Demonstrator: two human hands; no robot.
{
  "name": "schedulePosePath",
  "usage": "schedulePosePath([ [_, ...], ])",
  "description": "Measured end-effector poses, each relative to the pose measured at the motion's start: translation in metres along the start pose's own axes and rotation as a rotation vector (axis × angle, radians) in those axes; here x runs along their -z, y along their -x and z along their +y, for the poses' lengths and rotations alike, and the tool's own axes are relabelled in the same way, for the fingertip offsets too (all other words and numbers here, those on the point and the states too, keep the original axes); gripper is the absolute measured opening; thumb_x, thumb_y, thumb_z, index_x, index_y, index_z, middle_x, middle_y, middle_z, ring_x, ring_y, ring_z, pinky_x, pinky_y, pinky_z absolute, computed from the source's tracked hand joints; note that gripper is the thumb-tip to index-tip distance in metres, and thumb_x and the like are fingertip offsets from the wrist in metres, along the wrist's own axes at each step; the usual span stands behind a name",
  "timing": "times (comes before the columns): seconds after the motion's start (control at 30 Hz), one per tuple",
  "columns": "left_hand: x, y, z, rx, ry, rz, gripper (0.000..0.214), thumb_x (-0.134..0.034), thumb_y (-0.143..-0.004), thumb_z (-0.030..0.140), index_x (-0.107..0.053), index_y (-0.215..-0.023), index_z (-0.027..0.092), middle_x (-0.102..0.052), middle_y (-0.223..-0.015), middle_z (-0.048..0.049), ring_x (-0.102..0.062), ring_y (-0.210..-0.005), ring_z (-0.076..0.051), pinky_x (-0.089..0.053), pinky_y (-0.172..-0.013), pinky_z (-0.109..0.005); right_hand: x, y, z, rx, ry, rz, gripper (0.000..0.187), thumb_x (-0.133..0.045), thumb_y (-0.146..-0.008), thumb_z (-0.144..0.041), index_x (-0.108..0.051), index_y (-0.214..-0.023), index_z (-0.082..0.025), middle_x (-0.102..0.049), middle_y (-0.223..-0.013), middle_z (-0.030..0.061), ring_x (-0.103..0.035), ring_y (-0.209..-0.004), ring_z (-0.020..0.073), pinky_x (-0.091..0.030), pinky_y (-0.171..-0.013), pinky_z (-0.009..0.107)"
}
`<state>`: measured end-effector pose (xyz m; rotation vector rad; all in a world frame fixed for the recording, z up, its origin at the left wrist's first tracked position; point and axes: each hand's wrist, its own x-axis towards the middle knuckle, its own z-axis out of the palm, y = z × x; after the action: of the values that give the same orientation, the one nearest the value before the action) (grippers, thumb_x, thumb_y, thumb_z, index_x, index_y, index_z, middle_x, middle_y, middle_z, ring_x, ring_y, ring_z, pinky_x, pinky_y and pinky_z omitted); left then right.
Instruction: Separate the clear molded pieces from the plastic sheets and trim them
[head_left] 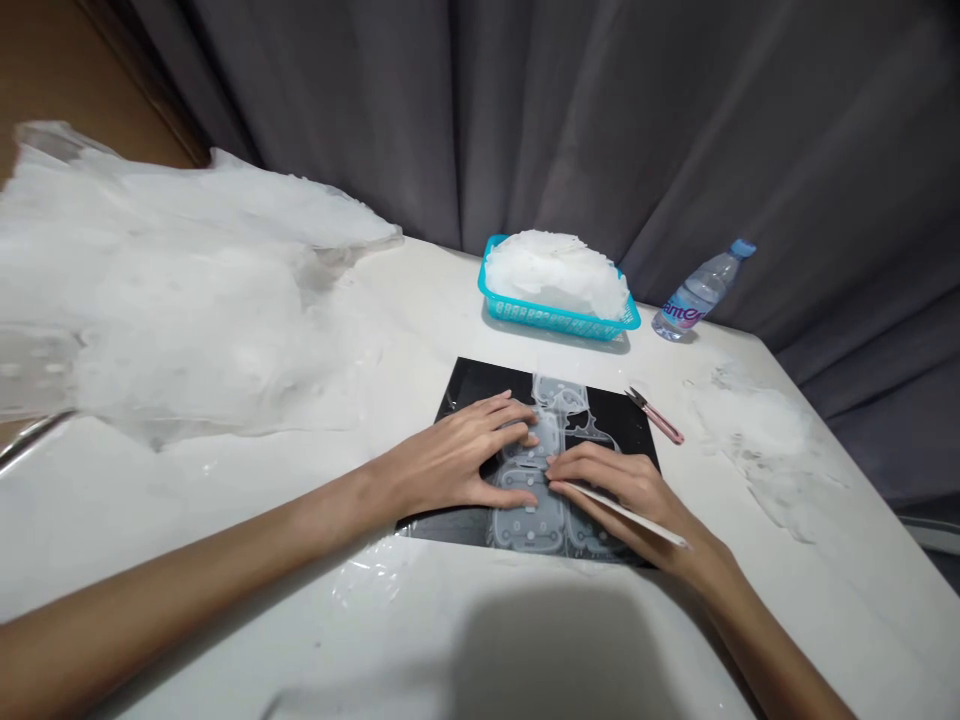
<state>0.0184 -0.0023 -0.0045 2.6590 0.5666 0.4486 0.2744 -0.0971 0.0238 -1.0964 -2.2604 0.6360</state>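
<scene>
On a black mat (472, 385) lies a translucent moulded sheet (531, 520) with rounded rectangular shapes and small raised dots. My left hand (469, 455) rests over its left side, fingers spread and fingertips pressing on the sheet. My right hand (626, 485) is closed around a slim white pen-like tool (637, 518), its tip hidden at the fingertips beside a seam between two shapes. Thin cut-away strips of the clear material (592, 432) curl on the mat above my right hand. Pink-handled thread snips (655, 415) lie at the mat's right edge.
A large heap of translucent white sheets (187, 300) covers the table's left side. Behind the mat stands a turquoise basket (555, 318) piled with white pieces (555, 270), with a water bottle (701, 292) beside it. Clear scraps (765, 430) lie at right; a grey curtain (540, 120) hangs behind.
</scene>
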Motion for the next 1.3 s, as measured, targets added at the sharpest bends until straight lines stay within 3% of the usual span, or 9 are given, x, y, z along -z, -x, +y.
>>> schedulePosePath([
  [0.3,-0.001,-0.002,-0.005,-0.018,0.072,0.051,0.052,-0.070,-0.091,0.063,-0.067,-0.125,0.023,-0.062,-0.147,-0.0097,-0.054,-0.140,-0.034,-0.035,-0.122,-0.051,-0.025,-0.012,0.013,0.208,0.347,0.128,0.015,-0.057,-0.106,-0.022,-0.071,-0.105,-0.018,-0.078,-0.099,0.0064,-0.073,-0.089,0.0182,-0.057,-0.080,0.028],
  [0.4,0.004,-0.002,0.000,-0.004,0.061,0.033,0.050,-0.067,-0.094,0.061,-0.063,-0.128,0.025,-0.057,-0.151,-0.0094,-0.052,-0.139,-0.033,-0.039,-0.116,-0.048,-0.030,-0.015,0.014,0.194,0.442,0.146,0.019,-0.054,-0.107,-0.023,-0.071,-0.114,-0.017,-0.076,-0.104,0.0097,-0.073,-0.094,0.0204,-0.058,-0.086,0.031],
  [0.53,0.011,-0.002,0.015,0.204,0.051,0.151,0.058,-0.069,-0.089,0.067,-0.060,-0.120,0.020,-0.062,-0.130,-0.0131,-0.058,-0.120,-0.033,-0.048,-0.098,-0.044,-0.031,-0.017,0.013,0.128,0.488,0.124,0.027,-0.051,-0.108,-0.023,-0.066,-0.130,-0.018,-0.073,-0.110,0.0125,-0.071,-0.100,0.0240,-0.059,-0.088,0.035],
  [0.6,0.012,-0.002,0.022,0.385,0.073,0.197,0.057,-0.068,-0.086,0.071,-0.059,-0.106,0.020,-0.066,-0.104,-0.0083,-0.063,-0.096,-0.029,-0.048,-0.082,-0.039,-0.029,-0.018,0.010,0.108,0.469,0.142,0.028,-0.049,-0.108,-0.021,-0.067,-0.129,-0.018,-0.073,-0.108,0.0126,-0.070,-0.099,0.0243,-0.059,-0.086,0.036],
  [0.7,0.009,-0.002,0.028,0.551,0.290,0.105,0.047,-0.058,-0.095,0.068,-0.061,-0.090,0.021,-0.064,-0.081,-0.0007,-0.060,-0.076,-0.022,-0.041,-0.069,-0.031,-0.028,-0.017,0.004,0.080,0.432,0.189,0.026,-0.049,-0.109,-0.022,-0.068,-0.125,-0.017,-0.073,-0.106,0.0124,-0.069,-0.096,0.0241,-0.058,-0.087,0.037],
  [0.83,0.003,-0.004,0.029,0.562,0.539,0.046,0.048,-0.055,-0.098,0.062,-0.059,-0.076,0.020,-0.055,-0.068,0.0031,-0.050,-0.065,-0.016,-0.034,-0.062,-0.027,-0.022,-0.018,0.008,0.021,0.278,0.235,0.023,-0.049,-0.108,-0.021,-0.069,-0.117,-0.018,-0.073,-0.104,0.0110,-0.067,-0.098,0.0230,-0.055,-0.089,0.037],
  [0.97,0.005,-0.006,0.024,0.584,0.566,0.003,0.047,-0.061,-0.095,0.058,-0.054,-0.069,0.019,-0.050,-0.062,0.0045,-0.045,-0.060,-0.014,-0.031,-0.058,-0.026,-0.001,-0.021,0.032,-0.299,0.084,0.560,0.022,-0.052,-0.106,-0.025,-0.070,-0.097,-0.019,-0.071,-0.096,0.0072,-0.067,-0.093,0.0225,-0.052,-0.086,0.036],
  [1.07,0.009,-0.007,0.017,0.586,0.584,-0.021,0.045,-0.061,-0.095,0.056,-0.055,-0.070,0.019,-0.053,-0.062,0.0036,-0.048,-0.060,-0.015,-0.032,-0.058,-0.026,0.012,-0.021,0.042,-0.427,-0.003,0.668,0.021,-0.056,-0.103,-0.031,-0.073,-0.100,-0.019,-0.072,-0.096,0.0065,-0.067,-0.091,0.0231,-0.051,-0.081,0.036],
  [1.3,0.021,-0.009,0.027,0.649,0.503,0.260,0.045,-0.063,-0.095,0.062,-0.057,-0.079,0.020,-0.052,-0.061,0.0051,-0.048,-0.055,-0.013,-0.036,-0.054,-0.024,-0.001,-0.019,0.002,-0.246,-0.056,0.565,0.016,-0.058,-0.104,-0.025,-0.074,-0.106,-0.023,-0.071,-0.100,0.0049,-0.067,-0.094,0.0203,-0.052,-0.088,0.034],
])
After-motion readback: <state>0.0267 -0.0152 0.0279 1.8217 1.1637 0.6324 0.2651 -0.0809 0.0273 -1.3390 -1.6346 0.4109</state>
